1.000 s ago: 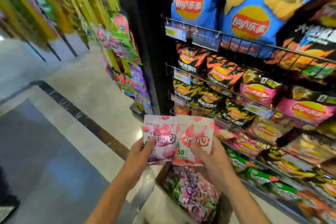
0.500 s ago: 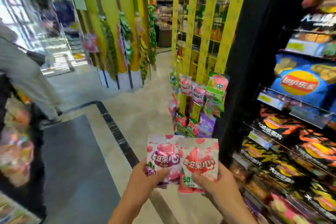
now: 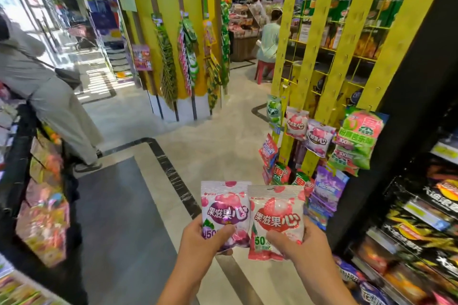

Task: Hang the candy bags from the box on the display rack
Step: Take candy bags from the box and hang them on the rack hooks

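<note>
While the left hand (image 3: 203,238) pinches the lower part of the purple candy bag (image 3: 226,210), thumb across the front and fingers behind, the right hand (image 3: 300,242) pinches the red candy bag (image 3: 276,220) low down the same way. Both bags stand upright, long axis vertical, sealed tops pointing up, printed faces toward the camera, side by side with edges touching, out over the floor (image 3: 198,151). Up ahead to the right, the yellow display rack (image 3: 319,82) carries hanging bags (image 3: 319,136) low down. Chip shelves (image 3: 421,218) line the right side.
</note>
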